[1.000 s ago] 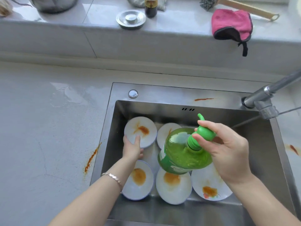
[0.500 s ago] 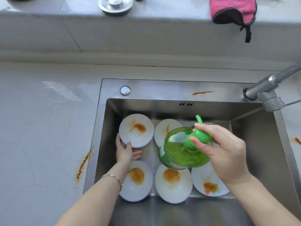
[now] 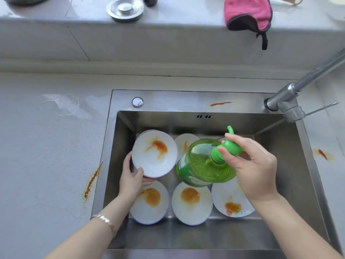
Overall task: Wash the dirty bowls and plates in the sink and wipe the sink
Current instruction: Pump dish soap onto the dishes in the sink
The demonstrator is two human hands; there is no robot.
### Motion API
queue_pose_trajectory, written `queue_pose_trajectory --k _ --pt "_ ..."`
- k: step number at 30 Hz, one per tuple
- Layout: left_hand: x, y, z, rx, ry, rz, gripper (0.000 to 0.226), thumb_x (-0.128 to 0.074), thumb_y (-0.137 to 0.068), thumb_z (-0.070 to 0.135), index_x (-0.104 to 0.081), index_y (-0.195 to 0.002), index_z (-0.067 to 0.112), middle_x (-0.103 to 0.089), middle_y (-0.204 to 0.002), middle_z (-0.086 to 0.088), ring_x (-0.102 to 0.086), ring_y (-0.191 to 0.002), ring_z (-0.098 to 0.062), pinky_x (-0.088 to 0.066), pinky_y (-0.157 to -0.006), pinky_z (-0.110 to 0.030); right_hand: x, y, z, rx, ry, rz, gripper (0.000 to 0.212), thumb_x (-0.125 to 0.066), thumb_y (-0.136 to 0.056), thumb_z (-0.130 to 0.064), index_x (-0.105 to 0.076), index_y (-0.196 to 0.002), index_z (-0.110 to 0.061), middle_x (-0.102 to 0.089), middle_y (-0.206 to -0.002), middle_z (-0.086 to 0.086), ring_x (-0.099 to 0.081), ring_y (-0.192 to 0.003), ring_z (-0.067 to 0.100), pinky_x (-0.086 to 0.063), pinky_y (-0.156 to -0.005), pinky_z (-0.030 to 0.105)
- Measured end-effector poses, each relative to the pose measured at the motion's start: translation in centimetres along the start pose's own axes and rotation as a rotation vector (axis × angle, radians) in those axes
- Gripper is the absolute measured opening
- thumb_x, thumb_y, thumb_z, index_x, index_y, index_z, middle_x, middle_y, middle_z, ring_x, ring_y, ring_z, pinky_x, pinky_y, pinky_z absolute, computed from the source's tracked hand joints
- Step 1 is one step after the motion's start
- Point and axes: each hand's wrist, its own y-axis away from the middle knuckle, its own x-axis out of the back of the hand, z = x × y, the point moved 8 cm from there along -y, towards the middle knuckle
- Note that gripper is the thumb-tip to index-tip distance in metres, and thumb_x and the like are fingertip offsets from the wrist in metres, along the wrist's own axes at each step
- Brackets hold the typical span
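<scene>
Several white bowls and plates smeared with orange sauce lie in the steel sink (image 3: 291,165). My left hand (image 3: 131,177) grips the near rim of one stained bowl (image 3: 155,154) and holds it raised and tilted at the sink's left. My right hand (image 3: 250,165) grips the pump head of a green dish soap bottle (image 3: 203,163), which hangs over the middle of the sink. Below lie two stained bowls (image 3: 151,202) (image 3: 192,202) and a flower-patterned plate (image 3: 231,204). Another plate (image 3: 185,144) is partly hidden behind the bottle.
The faucet (image 3: 291,94) reaches in from the right. Orange smears mark the counter left of the sink (image 3: 92,180), the sink's back rim (image 3: 220,104) and the right counter (image 3: 322,154). On the back ledge sit a metal drain plug (image 3: 125,8) and a pink cloth (image 3: 246,14).
My left hand has taken hold of the far-left bowl and lifted it up, tilting it. The soap bottle stays over the sink centre in my right hand.
</scene>
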Motion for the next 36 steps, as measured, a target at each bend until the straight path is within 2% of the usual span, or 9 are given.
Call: queue_pose_trajectory --k 3,7,14,19,27,29,31,33,36 --pt "0.8 2.5 -1.2 0.001 -0.099 -0.097 0.063 -0.049 -0.093 0.001 -0.026 -0.141 0.034 -0.067 -0.097 -0.013 -0.07 -0.063 -0.027 -0.058 -0.054 -0.03 1.1 -0.3 0.1 -0.013 0.04 0.042 0.031 -0.065 -0.081 -0.037 -0.064 -0.103 -0.014 -0.062 -0.083 0.002 -0.058 -0.074 0.007 -0.05 -0.071 0.02" --pt "-0.2 4.9 -4.0 0.07 -0.193 -0.244 0.061 -0.042 -0.092 -0.004 -0.029 -0.138 0.034 -0.069 -0.071 -0.023 -0.068 -0.058 -0.033 -0.059 -0.055 -0.035 1.4 -0.2 0.3 -0.007 0.095 0.023 0.032 -0.066 -0.079 -0.027 -0.069 -0.101 -0.004 -0.062 -0.085 0.001 -0.057 -0.075 0.01 -0.051 -0.071 0.024" --pt "-2.6 5.2 -7.0 0.163 -0.277 -0.388 0.061 -0.039 -0.093 -0.002 -0.022 -0.142 0.03 -0.066 -0.053 -0.011 -0.068 -0.053 -0.023 -0.058 -0.053 -0.031 2.8 0.6 1.2 -0.073 0.082 0.039 0.032 -0.072 -0.076 -0.024 -0.069 -0.102 -0.007 -0.062 -0.084 0.002 -0.057 -0.074 0.014 -0.051 -0.069 0.026" --pt "-2.9 4.5 -7.9 0.199 -0.269 -0.395 0.061 -0.034 -0.093 -0.004 -0.023 -0.14 0.034 -0.065 -0.066 -0.023 -0.069 -0.057 -0.031 -0.059 -0.059 -0.041 2.7 1.0 0.6 -0.051 0.083 0.032 0.034 -0.066 -0.078 -0.031 -0.07 -0.101 -0.006 -0.063 -0.083 0.001 -0.057 -0.07 0.015 -0.05 -0.066 0.028" --pt "-2.2 4.9 -7.3 0.175 -0.446 -0.395 0.054 -0.051 -0.095 0.02 -0.026 -0.141 0.034 -0.064 -0.072 -0.01 -0.063 -0.056 -0.018 -0.052 -0.051 -0.024 1.9 0.6 -2.2 0.073 0.092 0.008 0.033 -0.066 -0.08 -0.028 -0.07 -0.098 -0.001 -0.062 -0.083 0.001 -0.055 -0.071 0.009 -0.05 -0.068 0.022" --pt "-1.5 4.6 -5.4 0.095 -0.605 -0.327 0.055 -0.056 -0.091 0.032 -0.031 -0.14 0.029 -0.065 -0.088 -0.008 -0.063 -0.074 -0.021 -0.051 -0.062 -0.027 2.1 0.0 -3.3 0.101 0.076 0.007 0.034 -0.066 -0.082 -0.029 -0.069 -0.1 -0.002 -0.062 -0.082 0.004 -0.056 -0.071 0.01 -0.05 -0.069 0.023" --pt "-0.8 4.4 -2.7 -0.012 -0.702 -0.25 0.07 -0.063 -0.082 0.047 -0.033 -0.141 0.025 -0.058 -0.118 -0.01 -0.058 -0.106 -0.024 -0.048 -0.087 -0.033 2.4 -0.9 -4.6 0.143 0.066 0.005 0.032 -0.066 -0.082 -0.029 -0.068 -0.101 -0.003 -0.064 -0.082 0.006 -0.057 -0.072 0.011 -0.05 -0.071 0.022" --pt "-1.0 5.0 0.8 -0.155 -0.555 -0.276 0.093 -0.07 -0.064 0.063 -0.03 -0.142 0.029 -0.04 -0.138 -0.003 -0.042 -0.127 -0.015 -0.037 -0.106 -0.033 2.3 -2.0 -6.1 0.184 0.053 -0.002 0.03 -0.068 -0.081 -0.027 -0.067 -0.102 -0.006 -0.065 -0.081 0.007 -0.057 -0.073 0.01 -0.049 -0.072 0.021" --pt "-3.5 8.3 7.1 -0.386 -0.261 -0.485 0.11 -0.078 -0.042 0.064 -0.022 -0.135 0.049 -0.029 -0.145 0.017 -0.03 -0.133 0.003 -0.029 -0.111 -0.025 0.6 -3.6 -7.7 0.176 0.009 -0.024 0.027 -0.068 -0.078 -0.029 -0.065 -0.1 -0.014 -0.064 -0.081 0.003 -0.056 -0.072 0.003 -0.049 -0.07 0.016"
